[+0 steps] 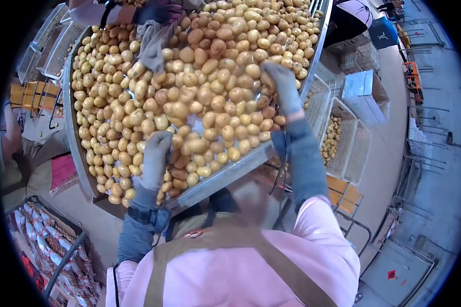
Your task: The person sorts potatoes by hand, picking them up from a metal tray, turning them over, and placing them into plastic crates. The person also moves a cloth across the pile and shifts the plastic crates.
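Note:
A broad heap of potatoes (217, 102) covers a metal-rimmed sorting table (225, 171) in front of me. My left hand (158, 146), in a grey glove, lies low among the potatoes near the front edge. Its fingers are curled, and whatever they hold is hidden beneath them. Farther right, my gloved right hand (281, 84) reaches over the heap with fingers bent around a potato that is mostly covered. Some potatoes in the middle look smeared by motion.
Another person's gloved hand (161, 13) and a grey cloth (153, 46) are at the table's far side. To the right stand plastic crates (335, 138), one holding potatoes, and a white box (363, 92). At lower left is a bin of packed bags (51, 245); another person sits at left.

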A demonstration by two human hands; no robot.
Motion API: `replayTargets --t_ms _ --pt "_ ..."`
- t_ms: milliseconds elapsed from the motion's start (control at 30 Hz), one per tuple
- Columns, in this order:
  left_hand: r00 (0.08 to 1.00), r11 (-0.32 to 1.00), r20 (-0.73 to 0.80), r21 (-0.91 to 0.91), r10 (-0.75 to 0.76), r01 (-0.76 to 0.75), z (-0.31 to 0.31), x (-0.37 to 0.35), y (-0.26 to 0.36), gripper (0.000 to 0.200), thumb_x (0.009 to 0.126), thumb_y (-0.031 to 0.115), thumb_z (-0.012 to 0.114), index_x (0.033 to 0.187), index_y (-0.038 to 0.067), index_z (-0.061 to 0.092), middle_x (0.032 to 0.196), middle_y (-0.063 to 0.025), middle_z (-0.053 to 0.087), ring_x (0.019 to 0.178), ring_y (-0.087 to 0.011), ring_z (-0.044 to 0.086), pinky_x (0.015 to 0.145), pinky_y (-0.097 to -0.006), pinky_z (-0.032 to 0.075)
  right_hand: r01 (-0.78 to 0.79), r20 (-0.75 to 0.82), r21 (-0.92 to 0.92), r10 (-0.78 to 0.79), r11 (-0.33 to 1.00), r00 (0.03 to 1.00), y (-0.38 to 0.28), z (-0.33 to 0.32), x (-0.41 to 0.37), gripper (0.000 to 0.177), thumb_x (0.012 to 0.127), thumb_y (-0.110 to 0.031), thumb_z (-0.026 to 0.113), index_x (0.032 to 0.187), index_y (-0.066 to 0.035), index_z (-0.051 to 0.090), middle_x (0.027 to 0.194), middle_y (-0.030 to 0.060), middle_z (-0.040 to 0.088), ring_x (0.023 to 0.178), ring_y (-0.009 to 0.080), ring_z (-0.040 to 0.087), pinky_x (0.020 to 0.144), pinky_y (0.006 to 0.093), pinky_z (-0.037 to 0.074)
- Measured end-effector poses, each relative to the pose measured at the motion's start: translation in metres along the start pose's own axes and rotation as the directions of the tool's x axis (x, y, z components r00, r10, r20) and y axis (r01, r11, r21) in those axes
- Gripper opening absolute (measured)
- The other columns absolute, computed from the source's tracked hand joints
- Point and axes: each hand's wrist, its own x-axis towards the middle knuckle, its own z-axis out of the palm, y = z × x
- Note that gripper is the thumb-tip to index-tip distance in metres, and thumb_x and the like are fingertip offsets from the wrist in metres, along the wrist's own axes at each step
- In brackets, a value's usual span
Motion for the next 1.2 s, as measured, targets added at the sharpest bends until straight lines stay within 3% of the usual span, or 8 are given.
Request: replayTargets --t_ms 200,333,500,667,800,1067,1133,1200 --pt "0.997 0.999 0.055 0.015 -0.045 0.044 0.021 -0.016 -0.026 0.024 0.101 0.019 0.059 0.118 0.003 0.066 0.084 0.0018 0.061 0.068 -0.004 0.049 0.057 -0.0191 0.04 0.343 0.35 -0.906 -0.016 0.247 0.936 -0.022 0.081 0.171 0.052 0.089 -0.027 0.061 0.14 -0.024 0.054 0.151 0.014 0.046 0.134 0.0357 0.05 0.108 0.0443 0.045" --pt "0.994 0.995 0.078 -0.054 -0.073 0.078 0.019 -0.007 0.011 0.023 0.104 0.018 0.055 0.119 0.001 0.063 0.072 0.0036 0.057 0.053 -0.0032 0.045 0.048 -0.0181 0.035 0.176 0.187 -0.923 -0.001 0.342 0.982 -0.034 0.09 0.156 0.05 0.087 -0.033 0.069 0.134 -0.02 0.06 0.144 0.0209 0.05 0.125 0.0385 0.057 0.103 0.046 0.049" --pt "0.903 0.882 0.15 0.198 0.403 -0.427 0.027 0.061 0.053 0.029 0.1 0.016 0.06 0.125 0.003 0.065 0.093 -0.0073 0.069 0.079 -0.0128 0.063 0.07 -0.0255 0.05 -0.017 -0.08 -0.163 0.004 0.987 0.997 0.016 0.055 0.067 0.045 0.089 -0.038 0.071 0.116 -0.002 0.067 0.099 0.011 0.07 0.09 0.0176 0.064 0.084 0.0323 0.052" --pt "0.69 0.349 0.391 0.649 0.609 -0.676 0.095 0.171 0.105 0.055 0.093 0.027 0.067 0.144 0.018 0.05 0.136 -0.0187 0.056 0.122 -0.0351 0.058 0.101 -0.0434 0.048 -0.196 -0.145 0.53 0.316 0.825 0.938 -0.022 0.08 -0.07 0.034 0.102 -0.033 0.053 0.113 -0.002 0.064 0.101 0.0095 0.068 0.087 0.0171 0.066 0.073 0.0296 0.055" --pt "0.761 0.003 0.51 0.83 0.401 -0.558 0.128 0.232 0.107 0.067 0.086 0.038 0.074 0.144 0.016 0.048 0.137 -0.0189 0.056 0.123 -0.0353 0.058 0.101 -0.0435 0.048 -0.226 0.014 0.504 0.254 0.833 0.967 0.004 0.089 -0.117 0.057 0.102 -0.037 0.051 0.146 -0.001 0.042 0.127 0.0098 0.059 0.111 0.017 0.06 0.092 0.029 0.053" --pt "0.772 0.535 0.322 0.575 0.548 -0.619 0.17 0.061 0.084 0.055 0.091 0.048 0.069 0.131 0.012 0.062 0.12 -0.0149 0.068 0.096 -0.03 0.07 0.079 -0.0383 0.056 0.198 0.062 -0.197 -0.189 0.96 0.98 0.008 0.007 -0.133 0.077 0.087 -0.025 0.077 0.147 0.001 0.038 0.126 0.0179 0.058 0.095 0.0232 0.067 0.081 0.0296 0.057" --pt "0.698 0.034 0.616 0.74 0.365 -0.671 0.207 0.014 0.06 0.055 0.091 0.042 0.068 0.137 0.013 0.059 0.13 -0.0133 0.062 0.094 -0.0312 0.069 0.076 -0.039 0.056 -0.168 0.101 0.492 0.135 0.854 0.986 0.005 -0.001 -0.16 0.071 0.086 -0.019 0.077 0.145 -0.001 0.041 0.128 0.0157 0.058 0.098 0.0222 0.066 0.083 0.0296 0.056" --pt "0.584 0.158 0.682 0.581 0.44 -0.798 0.223 -0.013 0.036 0.055 0.092 0.038 0.066 0.14 0.012 0.055 0.137 -0.0136 0.056 0.094 -0.0347 0.067 0.078 -0.0409 0.056 -0.133 0.118 0.543 0.081 0.829 0.99 0.017 -0.011 -0.193 0.067 0.082 -0.009 0.076 0.141 -0.002 0.044 0.13 0.0129 0.057 0.109 0.0217 0.061 0.094 0.0322 0.052"
